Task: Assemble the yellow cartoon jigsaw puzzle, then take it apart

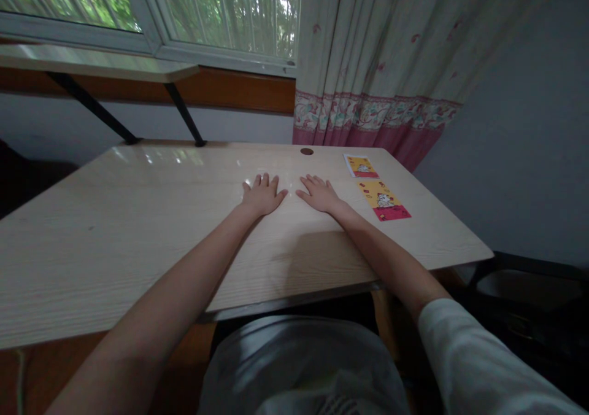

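Observation:
My left hand (264, 195) lies flat on the pale wood-grain desk (151, 218), palm down, fingers spread and holding nothing. Beside it, a short gap to the right, my right hand (319, 194) also rests palm down on the desk, its fingers apart. To the right of that hand lie two flat pieces printed in yellow and red with a white cartoon figure: a larger envelope-like one (384, 200) nearer to me, and a smaller one (362, 167) just behind it. Neither hand touches them.
A raised shelf (96, 60) on black supports (184, 113) stands over the desk's back left. A dark round cable hole (307, 151) sits near the back edge. Behind are a barred window (225, 16) and a floral curtain (368, 59). Dark furniture (529, 304) stands at the right.

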Tool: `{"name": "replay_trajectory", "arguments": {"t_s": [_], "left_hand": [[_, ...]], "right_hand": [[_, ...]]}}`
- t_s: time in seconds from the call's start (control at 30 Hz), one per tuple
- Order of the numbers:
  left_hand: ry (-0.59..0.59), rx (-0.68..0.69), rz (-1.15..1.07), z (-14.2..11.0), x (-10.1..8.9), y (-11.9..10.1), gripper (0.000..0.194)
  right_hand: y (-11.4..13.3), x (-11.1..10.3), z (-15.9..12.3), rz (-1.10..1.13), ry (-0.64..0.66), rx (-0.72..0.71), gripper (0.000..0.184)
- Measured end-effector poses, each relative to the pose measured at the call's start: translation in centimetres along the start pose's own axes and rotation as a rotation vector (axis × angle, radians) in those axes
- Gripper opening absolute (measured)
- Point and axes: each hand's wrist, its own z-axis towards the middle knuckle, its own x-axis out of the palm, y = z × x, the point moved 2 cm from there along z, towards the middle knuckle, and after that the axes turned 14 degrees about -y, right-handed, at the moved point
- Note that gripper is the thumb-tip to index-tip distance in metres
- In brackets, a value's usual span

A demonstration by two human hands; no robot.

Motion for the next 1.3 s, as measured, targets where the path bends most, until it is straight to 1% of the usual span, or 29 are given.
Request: {"name": "replay_trajectory", "arguments": {"t_s": [0.2,0.43,1.1,1.3], "left_hand": [[-0.012,-0.001,-0.017,0.1,0.21,0.12,0.067],[0.012,-0.004,-0.017,0.1,-0.01,0.03,0.067],[-0.012,0.002,0.001,0.03,-0.06,-0.05,0.065],[0.006,-0.003,-0.002,0.01,-0.15,-0.04,0.066]], "right_hand": [[-0.06,0.09,0.11,0.008,0.01,0.005,0.064],[-0.08,0.13,0.07,0.005,0.002,0.001,0.063],[-0.01,0.03,0.08,0.009,0.006,-0.002,0.063],[0.08,-0.12,-0.01,0.007,0.011,0.007,0.063]]}}
